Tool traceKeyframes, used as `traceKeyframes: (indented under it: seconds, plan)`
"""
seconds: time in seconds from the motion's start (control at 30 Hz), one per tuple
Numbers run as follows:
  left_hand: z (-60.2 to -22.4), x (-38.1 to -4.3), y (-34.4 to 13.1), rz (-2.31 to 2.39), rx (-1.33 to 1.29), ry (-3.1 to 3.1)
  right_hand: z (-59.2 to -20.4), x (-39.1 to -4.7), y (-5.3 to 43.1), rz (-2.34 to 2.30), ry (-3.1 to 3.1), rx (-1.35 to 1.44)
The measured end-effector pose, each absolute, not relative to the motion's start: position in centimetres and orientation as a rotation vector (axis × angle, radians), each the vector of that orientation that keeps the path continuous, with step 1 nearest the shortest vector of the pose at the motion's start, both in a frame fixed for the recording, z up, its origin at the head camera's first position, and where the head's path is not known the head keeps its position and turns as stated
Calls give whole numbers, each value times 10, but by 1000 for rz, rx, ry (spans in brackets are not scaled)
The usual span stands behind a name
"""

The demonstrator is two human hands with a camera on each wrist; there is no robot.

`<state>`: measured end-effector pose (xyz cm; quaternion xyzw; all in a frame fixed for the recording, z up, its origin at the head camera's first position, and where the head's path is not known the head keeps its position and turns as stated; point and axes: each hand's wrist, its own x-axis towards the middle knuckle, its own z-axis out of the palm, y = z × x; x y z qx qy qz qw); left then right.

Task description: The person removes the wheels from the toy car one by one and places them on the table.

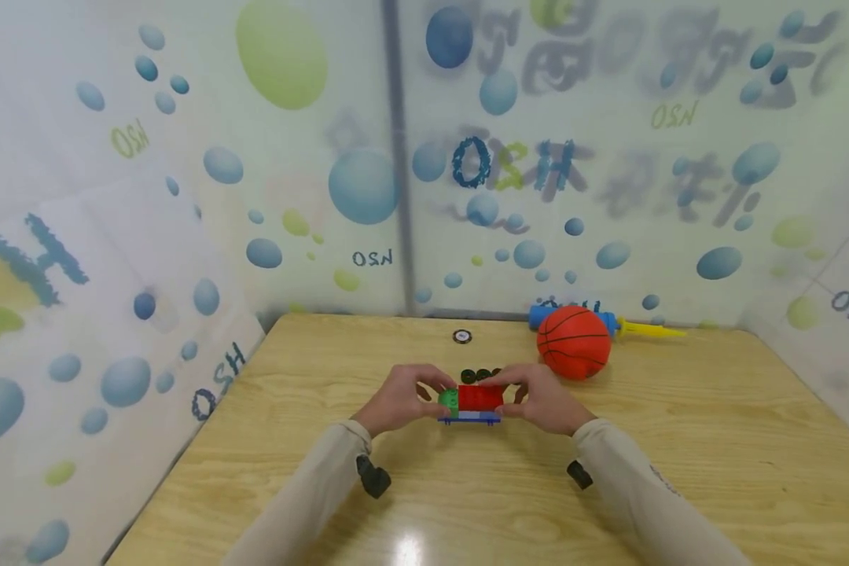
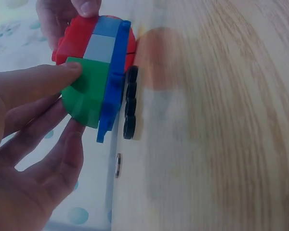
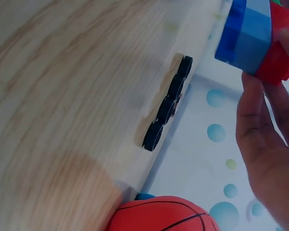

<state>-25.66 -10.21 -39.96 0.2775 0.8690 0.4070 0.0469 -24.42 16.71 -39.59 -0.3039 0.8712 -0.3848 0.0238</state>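
Both hands hold a small toy vehicle of building blocks over the table. Its long blue base (image 2: 116, 82) carries a rounded green block (image 2: 86, 94) at the left end, light blue blocks (image 2: 100, 47) in the middle layer and a red block (image 1: 479, 398) on top. My left hand (image 1: 406, 399) pinches the green end between thumb and fingers. At the other end my right hand (image 1: 541, 399) grips the red block, thumb on the near side and fingers on the far side. Several black wheels (image 3: 166, 109) stand in a row just behind the vehicle.
A red basketball (image 1: 574, 343) sits at the back right, in front of a blue and yellow toy (image 1: 651, 328). Near the back edge lies a round black-and-white disc (image 1: 462, 336). Printed curtains surround the wooden table (image 1: 679, 424) at the back and sides.
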Motion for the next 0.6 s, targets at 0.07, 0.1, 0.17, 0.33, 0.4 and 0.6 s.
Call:
traceKeyframes:
  seconds: [0.07,0.1,0.17,0.33,0.4,0.6]
  plan:
    - [-403,-259,-100,1225,832,2637,-398,-247,169,-1174,2670,-917]
    - [-404,-259,-99,1217,823,2631,-399,-248,169,-1171,2659,-906]
    - [-407,-261,-97,1209,814,2619,-403,-251,170,-1165,2645,-905]
    - [-411,-263,-95,1196,805,2600,-409,-255,170,-1169,2618,-922]
    - [-412,-264,-95,1188,794,2595,-410,-255,170,-1170,2601,-927]
    - [-416,-267,-94,1150,759,2584,-410,-255,168,-1143,2580,-910]
